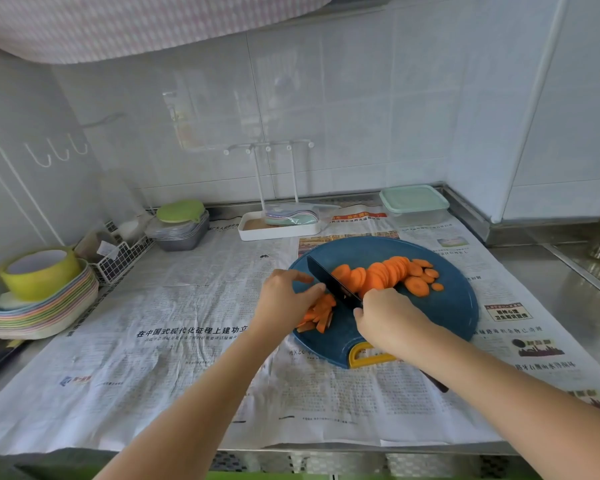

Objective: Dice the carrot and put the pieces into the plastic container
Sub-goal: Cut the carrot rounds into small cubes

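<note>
Right hand (pixel 385 315) gripping black knife (pixel 329 284), blade coming down on carrot strips (pixel 321 313) on blue cutting board (pixel 447 310), left hand (pixel 284 296) holding the strips with curled fingers, carrot slices (pixel 381 275) lying just behind the blade, lidded plastic container (pixel 414 202) standing at the back of the worktop (pixel 551 271), well apart.

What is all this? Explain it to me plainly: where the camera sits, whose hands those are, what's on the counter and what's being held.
No machine here: a person works with bare hands, and the one picture comes from a camera worn on their head, looking forward and down. The left hand holds carrot strips steady on a round blue cutting board. The right hand grips a black knife, blade down among them. Beyond the blade lies a row of round carrot slices. The board rests on newspaper spread over the counter. At the back stands the plastic container, closed.
</note>
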Action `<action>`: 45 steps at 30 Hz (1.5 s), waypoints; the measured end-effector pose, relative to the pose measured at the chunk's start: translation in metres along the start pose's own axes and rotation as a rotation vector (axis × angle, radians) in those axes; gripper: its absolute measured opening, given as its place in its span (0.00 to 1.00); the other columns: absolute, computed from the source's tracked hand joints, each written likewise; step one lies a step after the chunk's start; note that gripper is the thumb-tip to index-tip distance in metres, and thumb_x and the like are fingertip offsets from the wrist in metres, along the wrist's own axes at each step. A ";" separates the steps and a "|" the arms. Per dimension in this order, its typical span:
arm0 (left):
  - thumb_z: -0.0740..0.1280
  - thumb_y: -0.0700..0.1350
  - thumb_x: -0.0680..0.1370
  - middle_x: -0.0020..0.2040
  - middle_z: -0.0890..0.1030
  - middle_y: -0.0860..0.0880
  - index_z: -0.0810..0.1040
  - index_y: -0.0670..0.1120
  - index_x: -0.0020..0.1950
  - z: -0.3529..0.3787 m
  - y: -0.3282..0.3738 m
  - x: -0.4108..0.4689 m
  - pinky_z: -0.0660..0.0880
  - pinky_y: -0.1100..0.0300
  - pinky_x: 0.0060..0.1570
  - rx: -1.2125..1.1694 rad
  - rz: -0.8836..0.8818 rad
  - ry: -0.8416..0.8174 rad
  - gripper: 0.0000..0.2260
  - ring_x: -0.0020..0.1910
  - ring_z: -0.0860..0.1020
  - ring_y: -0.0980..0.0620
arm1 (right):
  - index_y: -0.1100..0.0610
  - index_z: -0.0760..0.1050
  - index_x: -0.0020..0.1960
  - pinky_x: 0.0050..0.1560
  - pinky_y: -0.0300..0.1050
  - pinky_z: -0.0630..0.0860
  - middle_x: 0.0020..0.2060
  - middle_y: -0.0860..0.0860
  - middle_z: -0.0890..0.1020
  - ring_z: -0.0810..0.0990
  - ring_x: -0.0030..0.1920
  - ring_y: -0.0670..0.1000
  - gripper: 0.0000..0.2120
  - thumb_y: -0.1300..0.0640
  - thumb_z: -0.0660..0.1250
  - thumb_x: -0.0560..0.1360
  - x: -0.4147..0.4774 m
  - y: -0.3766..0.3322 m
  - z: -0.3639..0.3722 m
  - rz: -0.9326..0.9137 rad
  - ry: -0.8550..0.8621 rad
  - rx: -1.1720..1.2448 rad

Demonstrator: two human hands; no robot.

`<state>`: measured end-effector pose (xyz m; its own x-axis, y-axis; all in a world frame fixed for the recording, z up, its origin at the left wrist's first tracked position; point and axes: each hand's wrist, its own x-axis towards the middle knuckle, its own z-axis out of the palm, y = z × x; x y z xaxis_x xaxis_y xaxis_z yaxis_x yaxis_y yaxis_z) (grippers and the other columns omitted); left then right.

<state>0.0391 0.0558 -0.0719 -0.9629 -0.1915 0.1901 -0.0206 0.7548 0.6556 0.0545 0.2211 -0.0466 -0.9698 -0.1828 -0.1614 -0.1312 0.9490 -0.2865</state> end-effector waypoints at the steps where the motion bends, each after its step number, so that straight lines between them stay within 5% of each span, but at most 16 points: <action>1: 0.69 0.55 0.74 0.57 0.77 0.50 0.81 0.50 0.52 0.000 0.003 0.003 0.69 0.66 0.39 0.031 0.005 -0.015 0.12 0.48 0.76 0.53 | 0.55 0.62 0.33 0.27 0.41 0.62 0.32 0.51 0.69 0.67 0.30 0.48 0.17 0.55 0.58 0.81 0.000 0.000 0.000 0.002 0.000 0.003; 5: 0.69 0.51 0.75 0.55 0.79 0.48 0.83 0.45 0.51 0.003 0.011 0.008 0.65 0.69 0.32 0.136 0.003 -0.041 0.11 0.45 0.73 0.56 | 0.55 0.62 0.33 0.27 0.41 0.62 0.32 0.50 0.69 0.68 0.30 0.48 0.18 0.54 0.57 0.82 -0.001 0.002 0.000 0.003 0.004 0.027; 13: 0.69 0.49 0.76 0.58 0.79 0.48 0.83 0.44 0.48 0.004 0.011 0.004 0.67 0.63 0.47 0.118 0.023 0.015 0.09 0.58 0.73 0.51 | 0.54 0.61 0.33 0.27 0.41 0.61 0.31 0.50 0.69 0.67 0.30 0.48 0.18 0.55 0.57 0.81 -0.001 0.003 0.002 0.002 0.003 0.051; 18: 0.69 0.51 0.76 0.62 0.77 0.50 0.82 0.45 0.51 -0.002 0.002 -0.003 0.66 0.67 0.41 0.061 -0.051 -0.012 0.11 0.51 0.74 0.55 | 0.54 0.62 0.33 0.27 0.40 0.62 0.32 0.50 0.69 0.69 0.31 0.48 0.17 0.56 0.58 0.81 -0.003 0.001 0.002 0.008 -0.006 0.042; 20: 0.67 0.54 0.76 0.66 0.73 0.50 0.77 0.46 0.61 -0.006 -0.001 -0.012 0.67 0.68 0.44 0.087 0.010 -0.076 0.18 0.53 0.72 0.56 | 0.54 0.62 0.34 0.27 0.40 0.62 0.33 0.50 0.69 0.70 0.33 0.49 0.17 0.57 0.58 0.81 -0.004 0.000 0.001 0.007 -0.013 0.023; 24: 0.65 0.61 0.75 0.75 0.59 0.50 0.54 0.47 0.77 -0.005 -0.008 -0.028 0.64 0.60 0.66 0.177 0.106 -0.293 0.37 0.70 0.64 0.52 | 0.55 0.61 0.34 0.28 0.40 0.62 0.34 0.51 0.68 0.71 0.37 0.52 0.16 0.57 0.58 0.81 -0.006 -0.006 0.001 -0.012 -0.016 -0.015; 32: 0.56 0.55 0.81 0.78 0.52 0.48 0.46 0.43 0.78 0.006 -0.010 -0.043 0.53 0.61 0.71 0.306 0.204 -0.247 0.32 0.75 0.55 0.50 | 0.59 0.73 0.54 0.28 0.40 0.62 0.34 0.51 0.67 0.72 0.43 0.54 0.08 0.57 0.58 0.81 -0.006 -0.017 0.007 -0.022 -0.019 -0.028; 37: 0.53 0.57 0.82 0.78 0.51 0.47 0.45 0.43 0.78 0.016 -0.011 -0.046 0.50 0.60 0.72 0.289 0.183 -0.194 0.31 0.76 0.51 0.50 | 0.57 0.67 0.39 0.29 0.41 0.65 0.34 0.51 0.69 0.74 0.41 0.53 0.12 0.55 0.57 0.81 -0.005 -0.012 0.003 -0.004 -0.015 -0.020; 41: 0.55 0.64 0.78 0.78 0.52 0.48 0.47 0.43 0.78 0.021 -0.008 -0.045 0.52 0.58 0.73 0.306 0.154 -0.150 0.37 0.76 0.53 0.50 | 0.55 0.63 0.35 0.28 0.40 0.64 0.33 0.50 0.69 0.71 0.33 0.49 0.17 0.51 0.55 0.82 -0.010 -0.003 -0.004 -0.054 0.034 0.011; 45: 0.56 0.58 0.80 0.77 0.55 0.47 0.49 0.43 0.78 0.023 -0.003 -0.044 0.53 0.60 0.72 0.330 0.158 -0.083 0.32 0.76 0.55 0.49 | 0.55 0.66 0.37 0.27 0.39 0.66 0.31 0.50 0.70 0.69 0.29 0.47 0.17 0.50 0.55 0.82 -0.017 0.000 -0.005 -0.094 0.060 0.017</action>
<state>0.0754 0.0767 -0.0995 -0.9794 -0.0152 0.2016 0.0575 0.9350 0.3498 0.0697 0.2256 -0.0392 -0.9640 -0.2549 -0.0760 -0.2196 0.9239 -0.3134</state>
